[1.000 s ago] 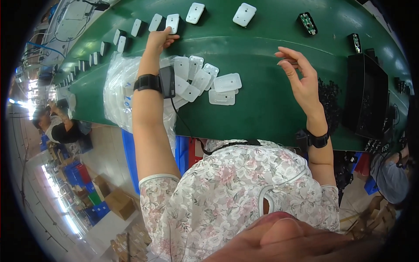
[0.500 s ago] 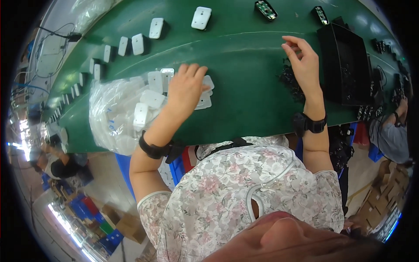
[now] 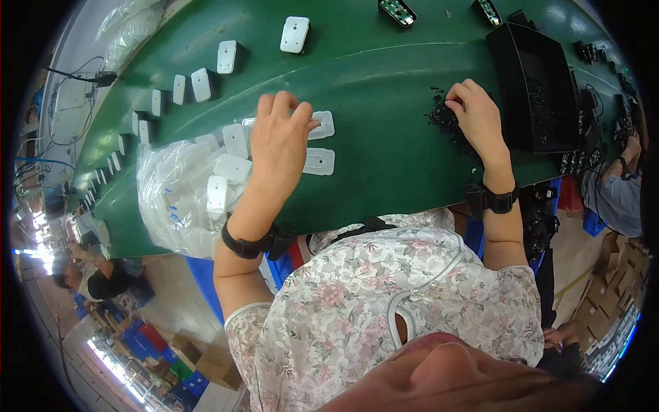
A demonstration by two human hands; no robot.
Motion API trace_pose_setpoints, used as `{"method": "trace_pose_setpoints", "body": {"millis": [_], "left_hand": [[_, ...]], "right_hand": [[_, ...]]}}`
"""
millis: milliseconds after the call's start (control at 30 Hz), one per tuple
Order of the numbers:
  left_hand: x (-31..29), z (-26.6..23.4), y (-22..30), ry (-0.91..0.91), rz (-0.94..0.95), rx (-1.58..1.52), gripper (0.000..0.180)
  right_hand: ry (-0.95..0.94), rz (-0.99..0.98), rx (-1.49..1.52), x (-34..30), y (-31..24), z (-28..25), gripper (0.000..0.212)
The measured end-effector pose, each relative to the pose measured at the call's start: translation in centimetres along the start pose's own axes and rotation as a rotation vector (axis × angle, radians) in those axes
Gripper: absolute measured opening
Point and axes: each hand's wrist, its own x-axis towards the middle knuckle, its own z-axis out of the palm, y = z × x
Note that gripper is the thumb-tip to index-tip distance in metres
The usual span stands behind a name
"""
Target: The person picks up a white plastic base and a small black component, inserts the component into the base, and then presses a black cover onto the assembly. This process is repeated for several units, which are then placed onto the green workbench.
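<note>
My left hand point(image 3: 278, 144) is over a group of thin white plastic covers, its fingers bent and apart. Its thumb reaches the edge of one white cover point(image 3: 322, 125); whatever lies under the palm is hidden. Just nearer me is another white cover point(image 3: 319, 162), lying flat. More covers, among them one white cover point(image 3: 232, 168), rest on a clear plastic bag point(image 3: 175, 199) to the left. My right hand point(image 3: 478, 118) has thumb and forefinger pinched together at the edge of a pile of small black parts point(image 3: 443, 117). Anything between those fingertips is too small to make out.
A black bin point(image 3: 535, 147) with small black parts stands right of my right hand. White-topped devices, such as one white case point(image 3: 295, 34), run in a curved row along the far left. Open black housings with green circuit boards point(image 3: 397, 10) lie at the far side.
My right hand has come down to the black pile, its thumb and forefinger closing. My left hand has shifted slightly left and away from me, and the covers beside it are more spread.
</note>
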Motion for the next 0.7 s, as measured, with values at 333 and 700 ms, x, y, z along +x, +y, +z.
{"method": "trace_pose_setpoints", "body": {"millis": [333,700], "left_hand": [[-0.1,1.7,4.3,-0.074,-0.483,-1.128,0.023],[1.3,4.8,7.0,0.109,-0.177,-1.063,0.015]], "right_hand": [[0.035,0.078,0.269,-0.1,-2.3,-0.9,0.006],[-0.091,0.195,1.346,-0.7,-7.7,1.5,0.004]]}}
